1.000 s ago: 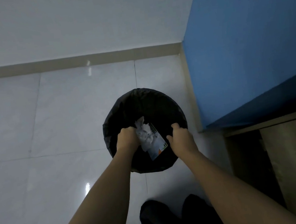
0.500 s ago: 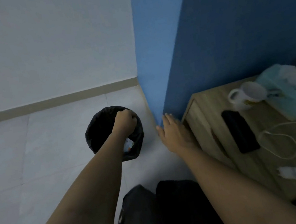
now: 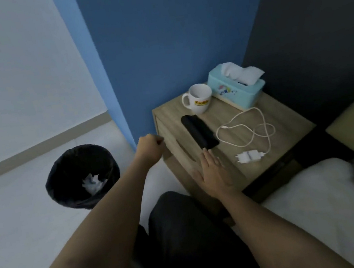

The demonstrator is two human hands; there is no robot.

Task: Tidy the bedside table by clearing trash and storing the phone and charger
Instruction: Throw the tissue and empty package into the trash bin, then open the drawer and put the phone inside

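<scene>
A dim bedroom corner with a blue wall, pale tiled floor and a small wooden bedside unit beside the bed. On its tabletop the phone lies dark side up near the front-left edge, and the white charger sits at the near edge, its cable looping toward the middle. The lined bin on the floor holds crumpled white trash.

My left hand is curled into a loose fist with nothing in it, at the unit's front-left corner, by the drawer front. My right hand lies flat, fingers spread and empty, tips just short of the phone.

I'd judge the drawer should be opened first, then the phone slid off the edge for a clean grip.

The mug carries a yellow label; its text and the tissue box print are unreadable.
</scene>
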